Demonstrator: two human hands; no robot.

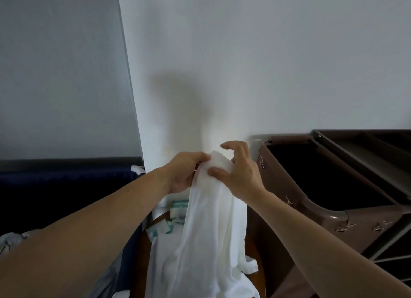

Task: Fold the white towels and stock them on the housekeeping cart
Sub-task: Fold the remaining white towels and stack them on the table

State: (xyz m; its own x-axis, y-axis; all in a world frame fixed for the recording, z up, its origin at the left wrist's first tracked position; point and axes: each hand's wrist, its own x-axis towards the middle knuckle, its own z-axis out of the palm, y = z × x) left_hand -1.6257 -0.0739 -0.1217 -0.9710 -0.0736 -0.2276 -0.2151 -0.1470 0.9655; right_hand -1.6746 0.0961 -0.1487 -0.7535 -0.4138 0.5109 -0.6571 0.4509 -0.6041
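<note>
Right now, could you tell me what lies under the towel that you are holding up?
Under the towel, held by the left hand and right hand, lie more white cloth and teal-and-white packets on a round wooden top. The towel hides its middle.

Ahead of me stands a plain white wall point(266, 52) with a soft shadow point(178, 101) on it, and to my left a dimmer grey wall point(62, 75) above dark navy furniture point(66, 186).

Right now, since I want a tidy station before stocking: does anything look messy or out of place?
Yes: loose white towels lie heaped unfolded on the round wooden surface, with teal-and-white packets jumbled behind them. The held towel, gripped by the left hand and right hand, hangs bunched.
</note>
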